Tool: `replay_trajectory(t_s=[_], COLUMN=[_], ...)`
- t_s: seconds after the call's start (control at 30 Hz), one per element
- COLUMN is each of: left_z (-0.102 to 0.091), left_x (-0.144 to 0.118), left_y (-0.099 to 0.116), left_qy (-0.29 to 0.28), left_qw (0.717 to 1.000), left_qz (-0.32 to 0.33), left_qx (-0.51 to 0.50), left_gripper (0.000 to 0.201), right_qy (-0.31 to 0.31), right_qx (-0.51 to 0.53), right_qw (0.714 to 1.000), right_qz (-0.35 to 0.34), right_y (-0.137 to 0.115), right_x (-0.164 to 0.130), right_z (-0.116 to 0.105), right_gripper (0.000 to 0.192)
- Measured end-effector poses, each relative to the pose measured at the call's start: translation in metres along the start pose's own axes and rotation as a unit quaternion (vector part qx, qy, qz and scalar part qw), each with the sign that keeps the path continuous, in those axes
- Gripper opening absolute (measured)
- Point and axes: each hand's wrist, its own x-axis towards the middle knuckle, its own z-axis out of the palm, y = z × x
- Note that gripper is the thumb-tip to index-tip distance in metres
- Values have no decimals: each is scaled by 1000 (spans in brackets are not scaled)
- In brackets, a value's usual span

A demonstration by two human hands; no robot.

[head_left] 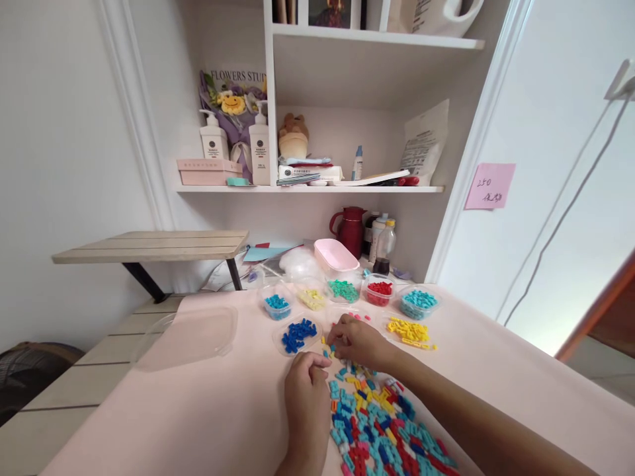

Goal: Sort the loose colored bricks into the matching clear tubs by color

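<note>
While the left hand (306, 383) rests loosely curled on the pink tabletop (198, 410), the right hand (358, 342) pinches at small pieces. Both touch the far edge of a mixed pile of colourful bricks (381, 430).

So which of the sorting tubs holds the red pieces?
The tub of red pieces, in the back row between the green tub and the turquoise tub.

The left hand (306, 383) is held curled, knuckles up; the right hand (358, 342) is stretched forward, fingers bent down.
</note>
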Motion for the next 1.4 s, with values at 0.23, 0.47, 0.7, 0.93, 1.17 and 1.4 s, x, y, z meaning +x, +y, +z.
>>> replay_trajectory(t_s=[0.23, 0.47, 0.7, 0.93, 1.17, 1.4], left_z=[-5, -5, -5, -5, -4, -5], left_x=[2, 1, 0, 1, 2, 2], left_y=[-2, 1, 1, 0, -3, 1], left_qy=[50, 52, 55, 45, 46, 43], left_qw=[998, 998, 998, 999, 998, 999], left_qz=[-19, -12, -8, -10, -8, -8], left_qx=[-18, -36, -31, -18, -32, -26], left_gripper=[24, 24, 25, 25, 24, 24], right_qy=[21, 33, 97, 59, 51, 58], right_qx=[3, -42, -8, -39, -41, -40], right_qw=[999, 998, 995, 997, 998, 996], right_qz=[-26, -37, -16, -15, -24, -57], right_y=[-3, -15, -18, -19, -15, -20], right_x=[-11, -17, -1, 2, -4, -6], right_z=[-8, -3, -4, 3, 4, 9], right_gripper=[34, 12, 13, 16, 18, 18])
